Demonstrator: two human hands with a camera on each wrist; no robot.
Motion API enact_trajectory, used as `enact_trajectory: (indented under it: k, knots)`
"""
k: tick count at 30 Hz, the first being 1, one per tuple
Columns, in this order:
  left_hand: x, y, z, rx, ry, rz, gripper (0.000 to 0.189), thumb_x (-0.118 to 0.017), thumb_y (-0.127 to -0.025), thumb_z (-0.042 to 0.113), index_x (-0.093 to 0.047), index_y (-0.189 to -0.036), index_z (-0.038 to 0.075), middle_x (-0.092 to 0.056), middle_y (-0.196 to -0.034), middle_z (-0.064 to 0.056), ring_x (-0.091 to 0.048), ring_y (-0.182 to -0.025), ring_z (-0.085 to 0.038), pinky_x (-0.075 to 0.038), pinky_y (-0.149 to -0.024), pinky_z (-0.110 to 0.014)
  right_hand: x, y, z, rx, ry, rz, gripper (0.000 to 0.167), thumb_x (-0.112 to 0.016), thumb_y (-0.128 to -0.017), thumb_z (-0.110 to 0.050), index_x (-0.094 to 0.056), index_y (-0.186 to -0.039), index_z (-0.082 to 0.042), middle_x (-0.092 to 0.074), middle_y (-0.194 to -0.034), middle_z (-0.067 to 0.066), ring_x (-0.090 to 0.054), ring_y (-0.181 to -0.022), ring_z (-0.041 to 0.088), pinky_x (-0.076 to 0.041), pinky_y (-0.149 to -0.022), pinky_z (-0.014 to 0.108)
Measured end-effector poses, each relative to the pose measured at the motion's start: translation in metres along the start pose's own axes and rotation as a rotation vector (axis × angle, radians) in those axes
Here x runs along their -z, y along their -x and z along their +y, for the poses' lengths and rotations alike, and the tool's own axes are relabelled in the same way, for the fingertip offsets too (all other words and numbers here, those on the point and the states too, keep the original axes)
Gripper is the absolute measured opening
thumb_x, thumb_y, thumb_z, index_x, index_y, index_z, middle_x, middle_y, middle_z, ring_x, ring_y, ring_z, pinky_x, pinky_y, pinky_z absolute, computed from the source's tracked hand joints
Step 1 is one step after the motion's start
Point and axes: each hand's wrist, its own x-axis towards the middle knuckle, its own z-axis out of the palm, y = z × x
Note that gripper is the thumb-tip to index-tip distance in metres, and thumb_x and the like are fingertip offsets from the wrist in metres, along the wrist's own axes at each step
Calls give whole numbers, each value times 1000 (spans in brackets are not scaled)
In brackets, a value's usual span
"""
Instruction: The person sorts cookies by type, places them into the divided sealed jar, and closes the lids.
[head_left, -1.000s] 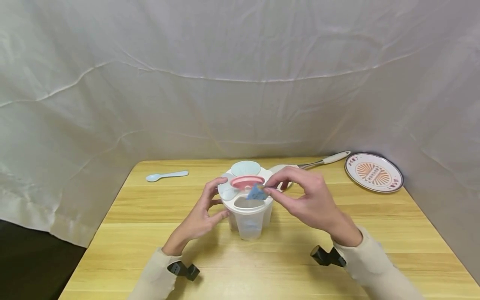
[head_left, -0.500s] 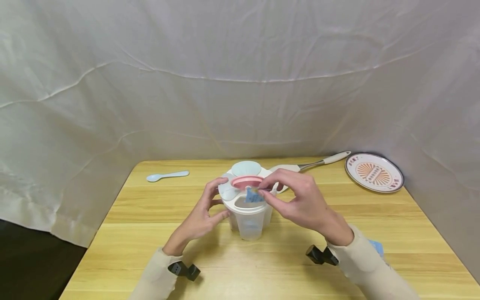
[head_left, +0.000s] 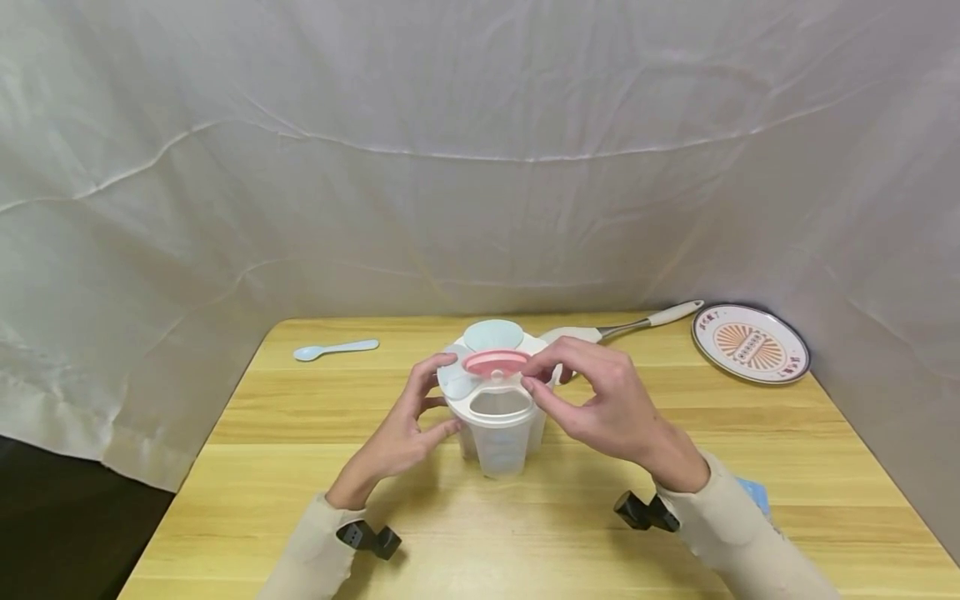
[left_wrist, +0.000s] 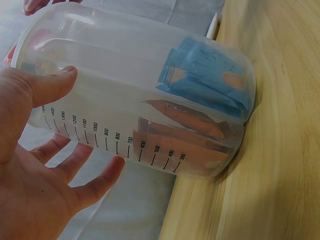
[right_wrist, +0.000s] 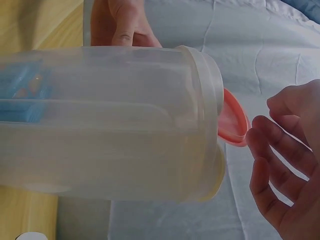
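A translucent plastic storage jar (head_left: 501,450) stands upright on the table, its front opening uncovered and its pink flap lid (head_left: 497,363) raised. My left hand (head_left: 408,425) grips the jar from the left, thumb and fingers spread round its wall. Through that wall, in the left wrist view, a blue packet (left_wrist: 207,75) and brown-orange packets (left_wrist: 175,137) show at the bottom, beside a printed measuring scale. My right hand (head_left: 600,400) hovers by the opening, loosely curled and holding nothing, fingertips close to the pink lid in the right wrist view.
A pale blue spoon (head_left: 336,349) lies at the back left. Behind the jar rests a white-handled spatula (head_left: 577,335), partly hidden. A patterned plate (head_left: 750,343) leans at the back right. Something blue (head_left: 754,495) pokes out beside the right sleeve. Grey cloth (head_left: 480,167) hangs behind the table.
The blue packet pinched in my right hand came down over the opening and is gone from the fingers. The right hand shifted slightly left; my left hand stayed on the jar.
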Motion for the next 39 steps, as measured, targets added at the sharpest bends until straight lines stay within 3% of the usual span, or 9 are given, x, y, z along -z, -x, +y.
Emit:
enact_trajectory:
  k: [14,20,39]
  knots:
    - [-1,-3,2,-6,6,-9,86,-78,-94,-6,-31,-164,11,-33,-174,-16,-50,-147,-41,-58,-111,-42,6,20,9,16,26,28,22,-81,-84,5,-78,-97,-12,-76,-87,-5,-67,-79,8,-51,-70,16]
    - [-1,-4,1,-17,-1,-7,85,-77,-94,-6,-31,-164,11,-33,-173,-18,-50,-147,-43,-58,-111,-42,14,37,13,-52,45,14,21,-80,-86,4,-78,-97,-14,-75,-87,-6,-65,-80,9,-51,-70,16]
    - [-1,0,-1,-12,-2,5,87,-77,-93,-11,-31,-163,10,-33,-173,-17,-50,-148,-30,-58,-111,-40,52,87,35,-243,159,-22,34,-84,-83,9,-78,-98,-20,-77,-93,-12,-65,-81,-1,-54,-68,16]
